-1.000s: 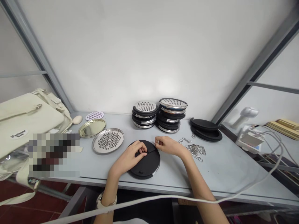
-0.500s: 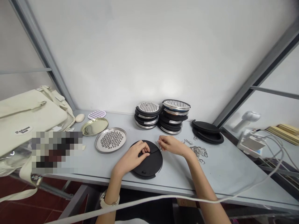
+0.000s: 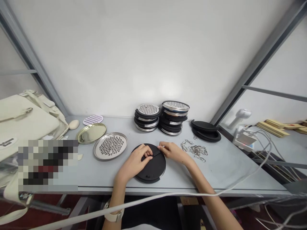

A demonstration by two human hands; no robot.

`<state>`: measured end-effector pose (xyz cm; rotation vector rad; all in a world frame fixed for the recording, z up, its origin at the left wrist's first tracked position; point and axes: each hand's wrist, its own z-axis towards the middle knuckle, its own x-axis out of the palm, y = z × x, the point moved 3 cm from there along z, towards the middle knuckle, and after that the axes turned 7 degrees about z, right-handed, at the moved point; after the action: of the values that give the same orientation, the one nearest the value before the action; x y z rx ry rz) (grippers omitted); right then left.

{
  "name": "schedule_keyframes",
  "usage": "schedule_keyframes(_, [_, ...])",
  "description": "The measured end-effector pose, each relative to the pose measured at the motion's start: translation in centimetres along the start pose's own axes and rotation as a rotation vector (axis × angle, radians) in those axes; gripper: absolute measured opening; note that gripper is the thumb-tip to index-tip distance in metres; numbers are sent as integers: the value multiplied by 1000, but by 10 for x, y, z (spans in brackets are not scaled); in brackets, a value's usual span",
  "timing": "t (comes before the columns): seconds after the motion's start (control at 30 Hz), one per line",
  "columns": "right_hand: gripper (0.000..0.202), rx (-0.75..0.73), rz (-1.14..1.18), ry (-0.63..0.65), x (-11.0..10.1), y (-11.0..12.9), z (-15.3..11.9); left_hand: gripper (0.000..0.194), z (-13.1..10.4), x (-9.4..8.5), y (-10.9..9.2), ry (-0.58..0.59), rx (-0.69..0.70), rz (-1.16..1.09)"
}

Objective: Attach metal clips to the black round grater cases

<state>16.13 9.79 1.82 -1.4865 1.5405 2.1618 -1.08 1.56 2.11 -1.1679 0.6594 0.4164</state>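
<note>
A black round disc (image 3: 153,171) lies on the table in front of me, with a strip of silver rim at its lower right. My left hand (image 3: 139,161) rests over its left side, fingers curled and closed on a narrow black flap (image 3: 157,153) near the middle. My right hand (image 3: 172,151) pinches at the disc's upper right edge, by the flap's outer end. Its fingertips hide the small wire hook that showed in them a moment ago. Right of that hand lies a loose pile of metal wire hooks (image 3: 198,150).
Two stacks of round graters, the left stack (image 3: 147,119) and the right stack (image 3: 174,118), stand by the wall. Black discs (image 3: 206,131) lie to the right. At left are a grater plate (image 3: 110,146), a gold lid (image 3: 91,133) and a cream bag (image 3: 28,118). A white cable (image 3: 153,198) crosses in front.
My right hand has moved slightly left, from beside the disc onto its edge at the flap. The left hand stays on the disc. The whole view has shifted a little.
</note>
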Motion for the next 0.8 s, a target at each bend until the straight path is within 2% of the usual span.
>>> schedule_keyframes(0.17, [33, -8, -30, -175, 12, -2, -12, 9, 0, 1, 1, -6, 3, -2])
schedule_keyframes(0.3, [35, 42, -61, -241, 21, -4, -18, 10, 1, 1, 2, -10, -3, 8])
schedule_keyframes(0.53, [27, 59, -101, -208, 21, -3, -23, 9, 1, 1, 1, -4, 1, 6])
schedule_keyframes(0.8, [30, 56, -59, -185, 19, -6, -23, 7, 2, 2, 3, -17, 0, -21])
